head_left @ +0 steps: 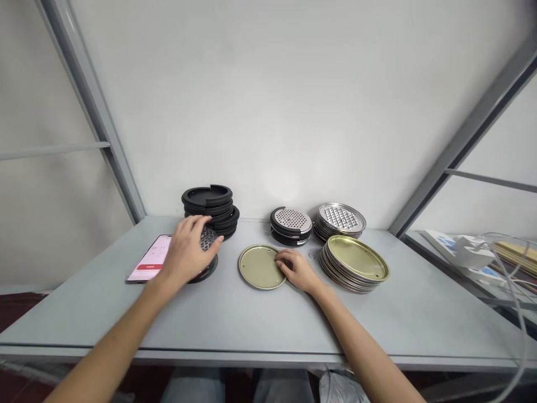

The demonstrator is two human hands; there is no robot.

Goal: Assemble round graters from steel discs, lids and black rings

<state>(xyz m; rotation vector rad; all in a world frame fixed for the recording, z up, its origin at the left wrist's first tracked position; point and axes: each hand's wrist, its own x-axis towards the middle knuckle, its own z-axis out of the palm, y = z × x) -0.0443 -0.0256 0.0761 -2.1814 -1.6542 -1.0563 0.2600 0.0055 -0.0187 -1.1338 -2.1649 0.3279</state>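
Note:
My left hand [187,249] is over a round grater plate [208,238] beside the black rings, its thumb spread from its fingers. The palm hides much of that plate, and a dark round edge [208,272] shows below it. My right hand [297,270] has its fingers curled at the right rim of a gold-coloured round lid [259,267], which lies flat on the grey table [235,324]. To the right of that hand stands a stack of similar gold-coloured lids [356,258].
Black plastic rings [207,197] are piled at the back left. Behind the lids are a perforated disc in black rings [291,221] and a stack of silver grater discs [342,217]. A phone [151,260] lies at left. Small wire rings [311,255] and a white cable [520,319] also show.

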